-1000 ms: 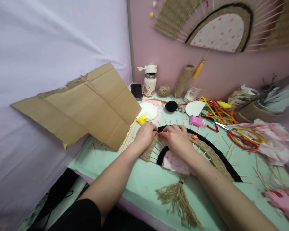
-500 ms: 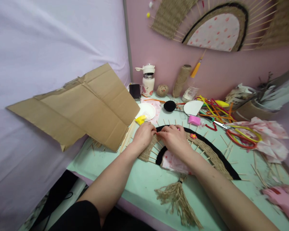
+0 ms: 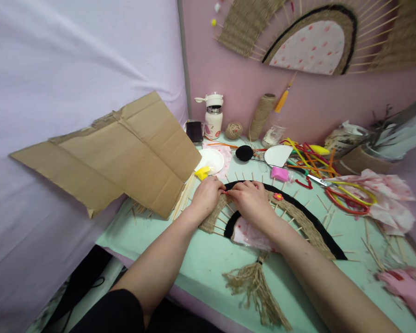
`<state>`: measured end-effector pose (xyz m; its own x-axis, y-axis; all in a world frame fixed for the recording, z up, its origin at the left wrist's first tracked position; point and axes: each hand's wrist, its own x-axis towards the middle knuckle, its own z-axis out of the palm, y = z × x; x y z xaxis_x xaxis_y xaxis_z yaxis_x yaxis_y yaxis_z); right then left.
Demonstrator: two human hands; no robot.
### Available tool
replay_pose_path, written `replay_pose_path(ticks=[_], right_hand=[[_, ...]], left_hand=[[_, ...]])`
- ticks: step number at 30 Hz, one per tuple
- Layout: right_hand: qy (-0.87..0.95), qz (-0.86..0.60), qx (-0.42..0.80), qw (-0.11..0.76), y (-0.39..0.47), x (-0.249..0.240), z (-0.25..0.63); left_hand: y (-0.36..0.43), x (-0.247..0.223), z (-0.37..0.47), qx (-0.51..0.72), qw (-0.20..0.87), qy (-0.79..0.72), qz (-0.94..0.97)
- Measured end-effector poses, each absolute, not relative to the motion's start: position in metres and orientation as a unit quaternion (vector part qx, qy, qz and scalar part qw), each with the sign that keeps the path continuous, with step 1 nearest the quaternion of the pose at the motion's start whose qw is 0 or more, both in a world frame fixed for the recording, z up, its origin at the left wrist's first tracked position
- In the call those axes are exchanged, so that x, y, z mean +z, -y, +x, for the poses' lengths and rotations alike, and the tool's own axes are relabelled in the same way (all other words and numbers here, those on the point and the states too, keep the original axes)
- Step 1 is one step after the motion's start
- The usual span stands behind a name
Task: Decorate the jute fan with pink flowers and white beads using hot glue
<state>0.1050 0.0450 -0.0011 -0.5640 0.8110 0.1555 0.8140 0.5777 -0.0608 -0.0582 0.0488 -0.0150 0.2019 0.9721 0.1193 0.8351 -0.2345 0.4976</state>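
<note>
A half-round woven fan of sticks and twine (image 3: pixel 315 222), edged in black, lies on the green table. Over its upper left part, my left hand (image 3: pixel 208 193) is closed, fingertips at a tiny red-orange bit on the twine. My right hand (image 3: pixel 248 198) meets it there, fingers bent and pressed together around that same small piece, which is mostly hidden. An orange-pink flower (image 3: pixel 278 196) sits on the twine band right of my right hand. Beneath the fan hangs a twine tassel (image 3: pixel 258 286) with a black band. Pink dotted cloth (image 3: pixel 249 235) covers the fan's inner part.
Cardboard (image 3: pixel 125 152) leans at the left, beside a white plate (image 3: pixel 213 161) and yellow clay (image 3: pixel 203 173). Behind the fan are black yarn (image 3: pixel 244 153), pink clay (image 3: pixel 279 174) and an open bottle (image 3: pixel 213 121). Scissors (image 3: pixel 353 194) and a pink glue gun (image 3: pixel 405 289) lie at the right.
My right hand's fingers have shifted very slightly over the fan. Everything else looks the same.
</note>
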Motion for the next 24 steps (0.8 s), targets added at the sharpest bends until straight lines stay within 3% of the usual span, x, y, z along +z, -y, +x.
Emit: replay_pose_path(ticks=[24], right_hand=[[0.885,-0.462,-0.002,0.051,-0.0432,0.0031,0.1048]], left_hand=[[-0.0512,-0.0166,-0.0565,0.223,0.172,-0.602,0.748]])
